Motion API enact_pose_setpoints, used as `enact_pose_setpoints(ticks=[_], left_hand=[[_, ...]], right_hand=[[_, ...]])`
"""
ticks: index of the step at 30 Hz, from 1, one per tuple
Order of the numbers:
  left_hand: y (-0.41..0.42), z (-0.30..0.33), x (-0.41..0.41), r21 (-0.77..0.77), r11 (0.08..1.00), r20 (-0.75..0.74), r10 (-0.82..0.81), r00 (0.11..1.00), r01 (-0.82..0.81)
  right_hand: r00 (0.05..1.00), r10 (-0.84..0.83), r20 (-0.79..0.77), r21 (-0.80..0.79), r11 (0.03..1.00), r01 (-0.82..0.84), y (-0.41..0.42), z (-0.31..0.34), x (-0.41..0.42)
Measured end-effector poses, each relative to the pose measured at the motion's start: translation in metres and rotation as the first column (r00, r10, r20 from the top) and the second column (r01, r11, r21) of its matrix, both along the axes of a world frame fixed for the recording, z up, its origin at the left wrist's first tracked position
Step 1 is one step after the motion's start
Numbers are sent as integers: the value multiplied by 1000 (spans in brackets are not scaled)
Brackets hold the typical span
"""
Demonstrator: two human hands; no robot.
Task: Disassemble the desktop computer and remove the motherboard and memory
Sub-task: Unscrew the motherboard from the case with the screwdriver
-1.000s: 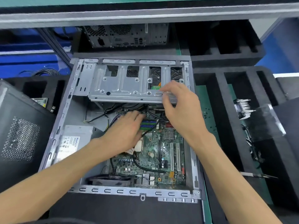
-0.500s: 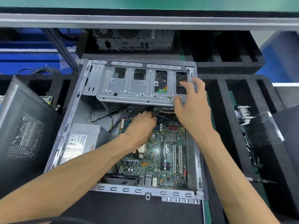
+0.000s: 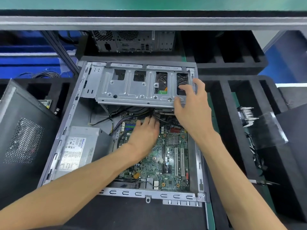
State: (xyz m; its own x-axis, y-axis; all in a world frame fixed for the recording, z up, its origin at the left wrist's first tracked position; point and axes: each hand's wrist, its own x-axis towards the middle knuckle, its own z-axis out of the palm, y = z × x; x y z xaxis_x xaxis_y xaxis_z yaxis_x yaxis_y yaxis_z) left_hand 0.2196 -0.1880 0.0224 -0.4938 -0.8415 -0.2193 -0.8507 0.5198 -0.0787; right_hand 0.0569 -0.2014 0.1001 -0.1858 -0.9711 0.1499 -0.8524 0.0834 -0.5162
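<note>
Side panel [image 3: 21, 130] leans at far left. PSU [image 3: 78, 150] sits in the case's left half; label text is too small to read. Open case [image 3: 149, 193] lies flat on the counter, motherboard [image 3: 172, 156] seated in its right half. Left hand [image 3: 144, 135] reaches forward over the board, fingers curled down among the cables [image 3: 116, 117] by the memory slots [image 3: 129, 126]; grip hidden, can't tell. Right hand [image 3: 192, 105] pinches the drive cage [image 3: 141, 87] edge, thumb under, fingers spread on top.

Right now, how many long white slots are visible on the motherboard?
2: one white slot beside the other, on the motherboard's right part. The left hand may hide more.
</note>
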Motion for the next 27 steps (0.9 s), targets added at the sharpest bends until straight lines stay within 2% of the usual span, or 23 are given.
enact_pose_setpoints(ticks=[2, 5, 8, 11, 13, 14, 16, 18, 19, 20, 21, 22, 25, 27], left_hand=[[1, -1, -2, -37, 999, 12, -15, 1000, 15], [-8, 5, 1, -58, 998, -49, -5, 999, 2], [-13, 14, 2, -42, 998, -115, 31, 993, -36], [-12, 33, 1, 72, 997, -110, 44, 993, -36], [-7, 54, 1, 96, 995, -89, 14, 996, -6], [-4, 67, 0, 96, 995, -130, 6, 991, 6], [2, 102, -8, 119, 993, -373, 29, 927, 16], [9, 138, -30, 133, 986, -651, 9, 759, 102], [11, 148, -44, 102, 980, -733, -42, 679, 171], [12, 153, -59, 70, 970, -759, -100, 644, 234], [12, 155, -75, 55, 956, -742, -153, 652, 287], [12, 151, -92, 65, 941, -690, -197, 697, 331], [12, 127, -133, 182, 897, -370, -318, 873, 404], [16, 112, -147, 202, 887, -229, -370, 900, 416]], right_hand=[[1000, -4, -24, 3, 1000, 4, -1, 0, 1], [999, -2, -40, 14, 1000, 3, -2, 0, 2], [1000, -4, 11, -5, 1000, 4, -3, 0, 0], [971, 23, 238, -62, 998, -8, -2, 3, -9], [927, 19, 375, -81, 997, 12, 4, 7, -22], [914, -11, 406, -80, 996, 47, 8, 8, -32], [892, -104, 441, -67, 987, 149, 21, 10, -55], [883, -188, 429, -38, 973, 226, 38, 9, -78], [887, -222, 405, -7, 969, 246, 47, 8, -88], [892, -251, 377, 36, 966, 257, 56, 6, -97], [896, -278, 345, 87, 960, 264, 66, 3, -105], [901, -305, 310, 141, 951, 274, 76, -2, -112], [912, -353, 206, 299, 911, 285, 107, -22, -119], [932, -336, 133, 409, 875, 258, 125, -42, -112]])
